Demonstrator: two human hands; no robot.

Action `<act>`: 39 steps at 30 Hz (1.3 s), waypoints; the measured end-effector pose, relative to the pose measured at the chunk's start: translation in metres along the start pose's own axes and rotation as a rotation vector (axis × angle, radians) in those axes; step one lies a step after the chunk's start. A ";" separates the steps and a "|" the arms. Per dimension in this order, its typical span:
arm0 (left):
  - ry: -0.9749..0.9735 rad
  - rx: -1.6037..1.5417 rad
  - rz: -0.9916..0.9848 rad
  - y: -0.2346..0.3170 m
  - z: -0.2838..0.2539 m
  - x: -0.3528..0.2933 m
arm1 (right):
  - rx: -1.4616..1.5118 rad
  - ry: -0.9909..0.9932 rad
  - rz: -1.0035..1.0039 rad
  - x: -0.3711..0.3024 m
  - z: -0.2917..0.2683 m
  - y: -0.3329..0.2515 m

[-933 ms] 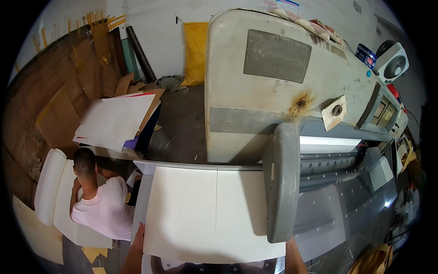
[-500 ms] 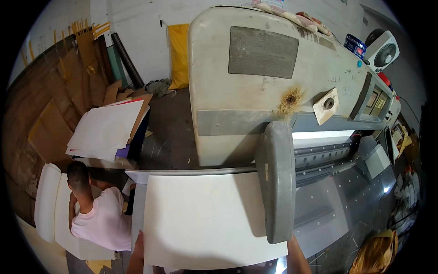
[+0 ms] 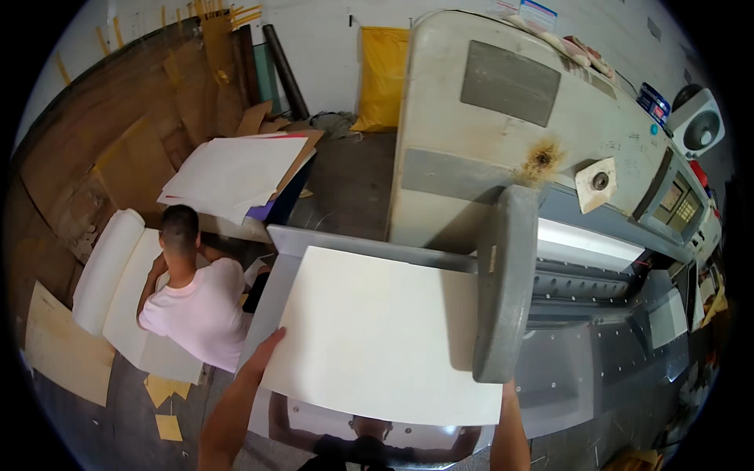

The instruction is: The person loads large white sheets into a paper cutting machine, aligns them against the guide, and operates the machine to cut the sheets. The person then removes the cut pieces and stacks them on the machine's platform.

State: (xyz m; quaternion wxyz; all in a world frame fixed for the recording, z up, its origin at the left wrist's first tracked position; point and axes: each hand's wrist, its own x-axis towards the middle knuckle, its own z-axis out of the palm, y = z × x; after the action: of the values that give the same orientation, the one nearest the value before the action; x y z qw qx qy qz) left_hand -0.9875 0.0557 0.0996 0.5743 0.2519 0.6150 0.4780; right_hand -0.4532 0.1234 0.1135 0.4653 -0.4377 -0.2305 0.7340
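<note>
A large white sheet of paper or board (image 3: 377, 330) lies on the metal table (image 3: 259, 424) of a big cutting machine; whether it is one sheet or a stack I cannot tell. My left hand (image 3: 269, 349) grips its left edge, thumb along the side and the other fingers mostly out of sight. My right hand (image 3: 509, 392) is at the sheet's right front corner, its fingers hidden by the sheet and the grey guard arm (image 3: 506, 290). That guard arm hangs over the right side of the sheet and casts a shadow on it.
The cream machine body (image 3: 448, 118) rises behind the table. At left, a person in a pink shirt (image 3: 196, 306) bends over a white roll (image 3: 110, 271). Behind them stands a stack of white sheets (image 3: 236, 173). Yellow scraps (image 3: 168, 428) lie on the floor.
My view has swung left and lower, so the scene sits farther right and the shiny table front shows more. Both hands stay at the sheet's sides; the sheet now looks tilted.
</note>
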 end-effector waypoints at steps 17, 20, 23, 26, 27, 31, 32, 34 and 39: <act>-0.367 -0.435 0.176 0.023 -0.094 0.199 | 0.468 0.868 -0.193 -0.249 0.199 0.320; -0.510 -0.282 -0.010 0.033 -0.104 0.148 | 0.578 0.961 -0.318 -0.230 0.257 0.381; -0.586 -0.217 -0.108 0.007 -0.203 0.084 | 0.554 1.006 -0.312 -0.193 0.338 0.374; -0.658 -0.046 -0.047 -0.015 -0.294 0.001 | 0.464 0.857 -0.643 -0.148 0.333 0.435; -0.654 0.094 0.016 -0.017 -0.307 -0.026 | 0.415 0.912 -0.743 -0.140 0.351 0.407; -0.374 -0.355 -0.343 -0.082 -0.413 -0.069 | 0.522 0.955 -0.718 -0.123 0.371 0.348; -0.408 -0.353 -0.321 -0.100 -0.437 -0.073 | 0.512 0.907 -0.728 -0.125 0.368 0.340; -0.496 -0.346 -0.297 -0.112 -0.441 -0.080 | 0.460 0.912 -0.720 -0.135 0.360 0.341; -0.558 -0.200 -0.138 -0.055 -0.259 -0.093 | 0.284 1.065 -0.543 -0.130 0.313 0.371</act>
State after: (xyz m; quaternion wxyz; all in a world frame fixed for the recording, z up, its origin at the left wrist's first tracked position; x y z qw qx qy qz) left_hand -1.1997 -0.1244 0.0643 0.7742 0.2731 0.3990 0.4084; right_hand -0.8757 -0.1409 0.0520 0.7407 -0.6036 0.0304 0.2933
